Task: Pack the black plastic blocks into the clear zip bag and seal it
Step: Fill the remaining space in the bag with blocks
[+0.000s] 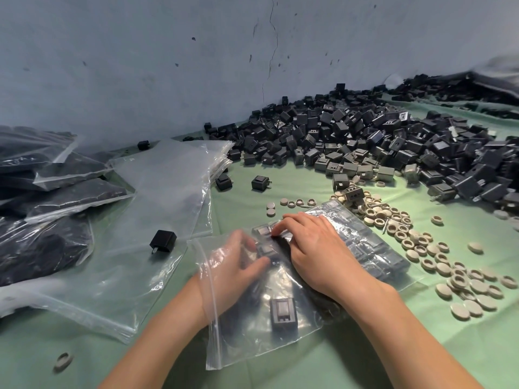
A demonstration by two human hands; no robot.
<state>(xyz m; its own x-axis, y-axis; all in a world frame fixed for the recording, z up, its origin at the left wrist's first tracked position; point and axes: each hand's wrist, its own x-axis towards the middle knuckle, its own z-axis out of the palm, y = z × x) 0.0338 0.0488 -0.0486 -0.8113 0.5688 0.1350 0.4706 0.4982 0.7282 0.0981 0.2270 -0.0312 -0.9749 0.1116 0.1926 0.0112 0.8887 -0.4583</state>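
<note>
A clear zip bag (pixel 247 341) lies on the green cloth in front of me, its zip mouth at the left. My left hand (pixel 236 265) is inside the bag through the mouth, fingers spread among black blocks, slightly blurred. My right hand (pixel 314 245) rests on top of the bag from outside, fingertips pressing on a row of packed black blocks (pixel 373 248). One block (pixel 283 314) lies loose inside the bag near me. A big heap of black blocks (pixel 393 141) fills the far right.
Empty clear bags (pixel 157 197) lie at the left with a single block (pixel 163 241) on them. Filled bags (pixel 50 192) are stacked at the far left. Several grey round caps (pixel 438 256) are scattered at the right. A blue wall stands behind.
</note>
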